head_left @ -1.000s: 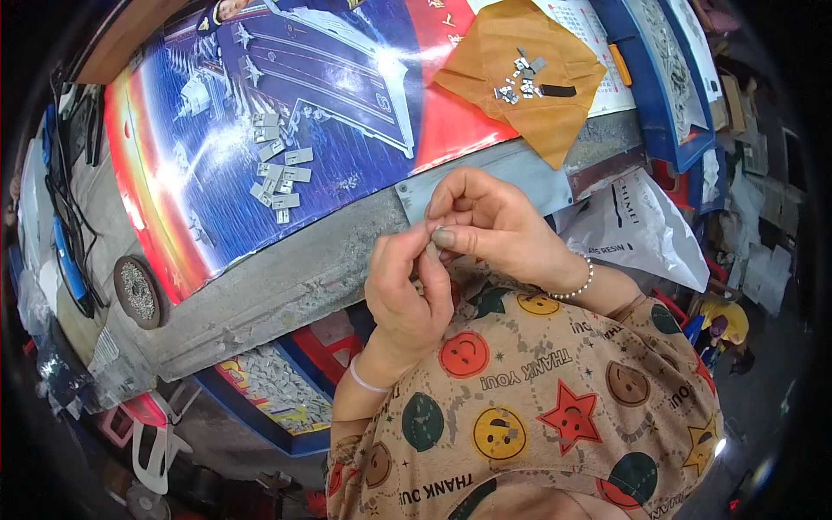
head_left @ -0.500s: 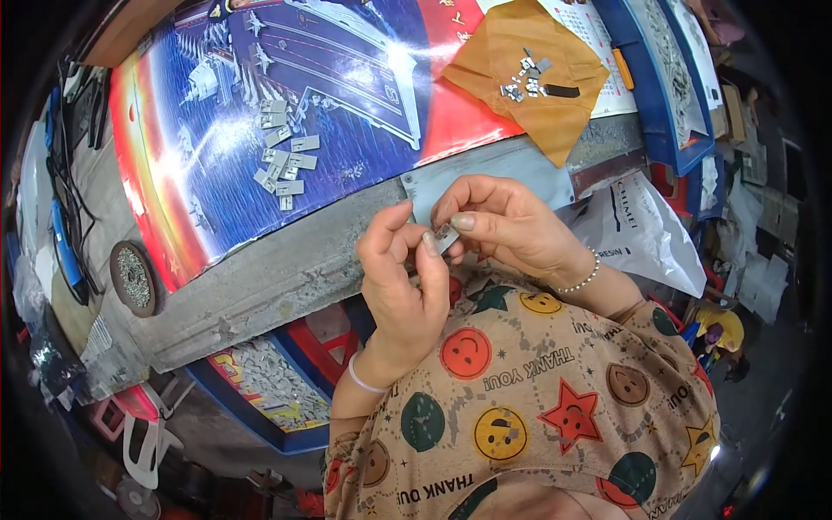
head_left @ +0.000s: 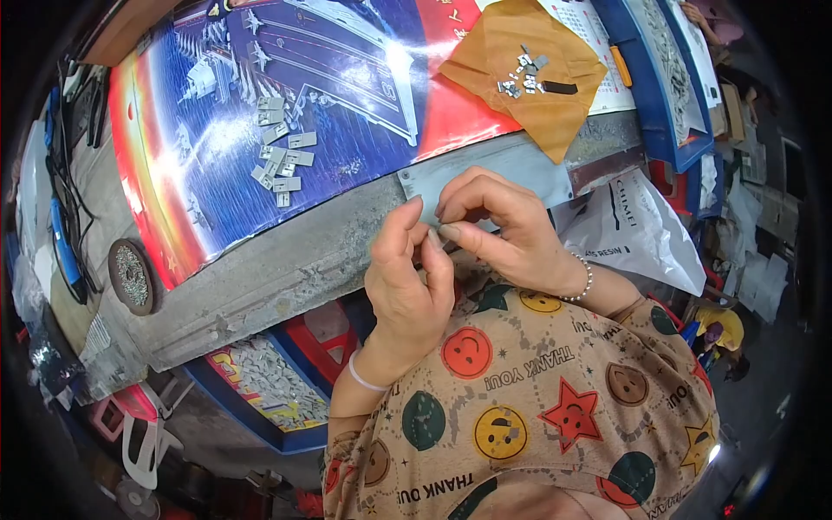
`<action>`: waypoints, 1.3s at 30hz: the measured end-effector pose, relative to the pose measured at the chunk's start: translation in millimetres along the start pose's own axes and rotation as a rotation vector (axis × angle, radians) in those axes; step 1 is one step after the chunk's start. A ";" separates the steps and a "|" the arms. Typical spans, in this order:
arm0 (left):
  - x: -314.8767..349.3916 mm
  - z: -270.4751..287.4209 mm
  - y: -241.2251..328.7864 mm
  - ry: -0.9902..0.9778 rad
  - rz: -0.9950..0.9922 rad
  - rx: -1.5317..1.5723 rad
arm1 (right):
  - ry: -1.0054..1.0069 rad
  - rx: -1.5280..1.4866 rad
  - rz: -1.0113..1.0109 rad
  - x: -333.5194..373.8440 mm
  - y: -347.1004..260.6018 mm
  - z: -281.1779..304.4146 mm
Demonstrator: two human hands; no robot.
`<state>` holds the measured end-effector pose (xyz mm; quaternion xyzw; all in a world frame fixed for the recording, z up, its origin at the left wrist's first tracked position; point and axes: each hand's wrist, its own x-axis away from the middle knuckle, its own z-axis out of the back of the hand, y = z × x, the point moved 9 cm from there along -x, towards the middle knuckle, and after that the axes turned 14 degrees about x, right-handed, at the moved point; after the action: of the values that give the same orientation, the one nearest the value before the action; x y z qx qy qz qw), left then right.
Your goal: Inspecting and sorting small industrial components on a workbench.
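Observation:
My left hand [head_left: 406, 277] and my right hand [head_left: 513, 230] meet above the near edge of the bench, both with thumb and fingers pinched. A small grey metal piece, seen in the left fingertips a moment ago, is now almost wholly hidden by the fingers. The right thumb and curled fingers close together beside the left fingertips; whatever lies in them is too small to make out. Similar flat grey pieces [head_left: 300, 159] lie in a loose group on the glossy poster [head_left: 225, 186], beyond my left hand.
A brown paper sheet [head_left: 559, 134] at the far right bears small metal parts and a black strip. An oval dish [head_left: 132, 277] of tiny parts stands left. Blue trays of parts flank the bench: one right [head_left: 691, 158], one below [head_left: 303, 439]. A white bag [head_left: 646, 230] hangs right.
The grey piece, visible between my fingers before, has turned out of sight. My right hand has shifted slightly up and left, its fingers more curled; my left has tilted a little to the right.

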<state>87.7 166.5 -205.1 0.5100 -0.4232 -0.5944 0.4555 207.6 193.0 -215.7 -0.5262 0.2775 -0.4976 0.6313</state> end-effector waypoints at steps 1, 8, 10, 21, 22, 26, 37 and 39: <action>0.5 0.2 -0.4 0.001 -0.001 -0.016 | 0.025 0.125 0.093 -0.5 -9.2 2.1; 1.6 0.5 -4.7 0.006 -0.028 -0.025 | -0.028 0.073 -0.012 -0.4 -5.1 -1.3; 0.9 -0.3 0.9 0.008 -0.104 -0.109 | -0.040 0.085 -0.039 -1.3 -3.0 -1.4; 4.2 -4.0 -4.7 -0.023 -0.098 -0.051 | 0.070 -0.022 -0.150 -5.9 11.8 -6.4; 3.7 -2.2 -6.3 -0.008 -0.070 -0.048 | 0.107 -0.005 -0.128 -5.6 10.9 -5.6; 1.2 -0.7 -9.0 0.030 -0.024 0.023 | 0.209 0.085 -0.080 -5.6 1.3 -0.8; -3.6 7.7 -2.0 0.121 -0.161 0.134 | 0.146 -0.289 -0.173 -12.7 13.3 -11.0; -3.3 10.0 -5.2 0.133 -0.123 0.130 | 0.049 -0.425 -0.220 -14.1 16.8 -19.2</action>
<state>77.4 171.3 -208.1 0.6020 -0.3974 -0.5573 0.4112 191.5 197.7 -239.6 -0.6620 0.3324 -0.5063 0.4415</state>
